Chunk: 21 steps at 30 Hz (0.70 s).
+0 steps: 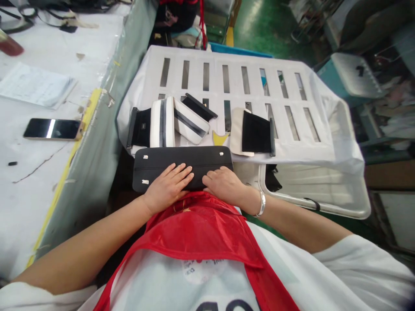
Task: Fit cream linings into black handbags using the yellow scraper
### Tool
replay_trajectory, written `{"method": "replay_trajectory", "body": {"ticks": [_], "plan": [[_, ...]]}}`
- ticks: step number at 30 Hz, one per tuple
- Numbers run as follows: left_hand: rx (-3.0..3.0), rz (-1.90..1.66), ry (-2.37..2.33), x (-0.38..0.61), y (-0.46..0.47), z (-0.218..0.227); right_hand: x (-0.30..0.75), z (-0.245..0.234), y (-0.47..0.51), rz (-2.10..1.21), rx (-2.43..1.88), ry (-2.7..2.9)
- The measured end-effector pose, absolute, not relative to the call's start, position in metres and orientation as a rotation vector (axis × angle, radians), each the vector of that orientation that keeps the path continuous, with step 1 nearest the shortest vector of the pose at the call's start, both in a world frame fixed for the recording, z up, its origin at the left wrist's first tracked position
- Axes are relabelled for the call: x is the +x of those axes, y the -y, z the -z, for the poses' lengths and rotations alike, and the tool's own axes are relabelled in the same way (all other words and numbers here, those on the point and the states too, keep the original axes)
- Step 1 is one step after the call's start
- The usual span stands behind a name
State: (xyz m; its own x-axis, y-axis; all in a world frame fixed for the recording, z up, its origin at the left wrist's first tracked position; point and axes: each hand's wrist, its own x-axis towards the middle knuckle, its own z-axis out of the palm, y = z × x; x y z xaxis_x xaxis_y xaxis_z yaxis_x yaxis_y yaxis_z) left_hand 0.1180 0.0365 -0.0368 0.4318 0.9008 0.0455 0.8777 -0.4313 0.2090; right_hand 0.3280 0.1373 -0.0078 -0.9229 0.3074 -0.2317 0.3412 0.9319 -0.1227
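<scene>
A black rectangular panel with rounded corners, possibly a bag base, rests in front of my body. Small white tabs show near three of its corners, and a seam runs along its length. My left hand lies flat on the panel with fingers stretched out. On the panel's near right part, my right hand has its fingers curled over the edge; its thumb tip is hidden. Just beyond are white straps with a dark stripe and a cream piece with a black elastic band.
A slotted white crate on its side bears these pieces and a yellow scrap. The table at left holds a phone and papers. Another white bin stands at right.
</scene>
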Motion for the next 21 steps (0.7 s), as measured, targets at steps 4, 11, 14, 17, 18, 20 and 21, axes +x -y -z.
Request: {"method": "replay_trajectory", "body": {"ticks": [4,11,14,17,18,20,21], "plan": [[2.628,-0.260,-1.637,0.128,-0.030,0.042,0.323,0.008,-0.135,0.180,0.504,-2.885],[2.497,-0.362,-1.678,0.104,-0.044,0.031,0.322,0.003,-0.168,0.497,0.589,-3.007],[2.397,-0.380,-1.964,0.074,-0.065,0.026,0.314,0.012,-0.186,0.439,0.734,-3.140],[2.208,-0.218,-2.113,0.049,-0.084,0.029,0.300,0.024,-0.199,0.433,0.799,-3.096],[2.156,-0.156,-2.104,0.044,-0.089,0.030,0.295,0.026,-0.202,0.431,0.812,-3.060],[2.095,-0.076,-2.073,0.038,-0.094,0.033,0.286,0.029,-0.208,0.416,0.830,-2.985],[2.083,-0.068,-2.071,0.037,-0.096,0.035,0.281,0.029,-0.210,0.407,0.829,-2.949]]}}
